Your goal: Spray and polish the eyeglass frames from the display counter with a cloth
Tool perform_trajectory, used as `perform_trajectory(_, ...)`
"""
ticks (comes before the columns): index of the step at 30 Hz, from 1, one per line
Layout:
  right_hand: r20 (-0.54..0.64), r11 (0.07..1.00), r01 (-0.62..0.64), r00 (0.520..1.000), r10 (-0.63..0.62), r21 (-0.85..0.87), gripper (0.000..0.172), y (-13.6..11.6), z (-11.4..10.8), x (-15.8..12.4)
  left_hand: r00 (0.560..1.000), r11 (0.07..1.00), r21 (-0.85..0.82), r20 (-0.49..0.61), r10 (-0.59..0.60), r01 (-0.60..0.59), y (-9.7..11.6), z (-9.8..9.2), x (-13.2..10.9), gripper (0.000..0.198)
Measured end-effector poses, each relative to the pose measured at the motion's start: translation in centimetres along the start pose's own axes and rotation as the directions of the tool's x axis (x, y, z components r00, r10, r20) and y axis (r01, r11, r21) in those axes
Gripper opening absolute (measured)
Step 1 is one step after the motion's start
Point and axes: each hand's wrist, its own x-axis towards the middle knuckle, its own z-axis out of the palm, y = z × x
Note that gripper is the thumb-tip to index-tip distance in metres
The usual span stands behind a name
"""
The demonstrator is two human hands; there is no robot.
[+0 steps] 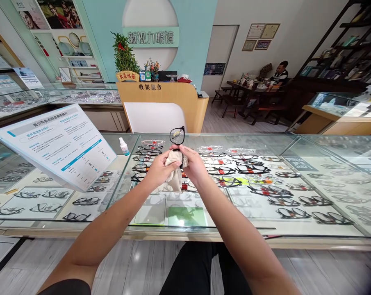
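Black-framed eyeglasses [177, 135] stand on end between my hands, one lens rising above the fingers. Around the lower part of the glasses is a beige cleaning cloth [174, 180], its loose end hanging down. My left hand [160, 167] is closed, pinching the cloth against the glasses. Fingers of my right hand [195, 162] are wrapped round the frame and the cloth's right side. Cloth and fingers hide the other lens. Both hands are over a glass display case [188, 229].
Inside the case lie several rows of eyeglasses [253, 169]. On its top stand a small spray bottle [124, 146] and a large printed sign [62, 143] at the left. Beyond are a wooden counter [163, 96] and a person [280, 76] seated at a dark table.
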Motion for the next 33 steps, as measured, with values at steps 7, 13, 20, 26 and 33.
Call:
perform_trajectory(7, 0.002, 0.997, 0.059, 0.998, -0.059, -0.057, 0.039, 0.4, 0.1, -0.2, 0.993, 0.998, -0.048, -0.118, 0.025, -0.031, -0.4, 0.3, 0.0, 0.054)
perform_trajectory(13, 0.077, 0.979, 0.155, 0.986, -0.145, -0.131, 0.037, 0.6, 0.0, -0.3, 0.967, 0.995, -0.006, -0.238, 0.091, -0.095, -0.6, 0.3, 0.1, 0.071)
perform_trajectory(20, -0.008, 0.963, 0.195, 0.98, -0.2, -0.185, 0.036, 0.3, -1.1, 0.5, 0.994, 0.993, -0.114, -0.098, -0.049, 0.037, -1.6, -1.2, 1.3, 0.07)
perform_trajectory(26, 0.118, 0.821, 0.382, 0.922, -0.368, -0.423, 0.036, -0.6, -2.1, 0.7, 0.975, 0.962, -0.274, -0.216, -0.06, -0.002, -1.0, -2.7, 2.6, 0.07)
perform_trajectory(33, 0.259, 0.766, 0.343, 0.937, -0.235, -0.544, 0.036, -0.3, -1.5, 0.3, 0.982, 0.967, -0.255, -0.184, -0.042, -0.007, -0.1, -3.5, 2.5, 0.075)
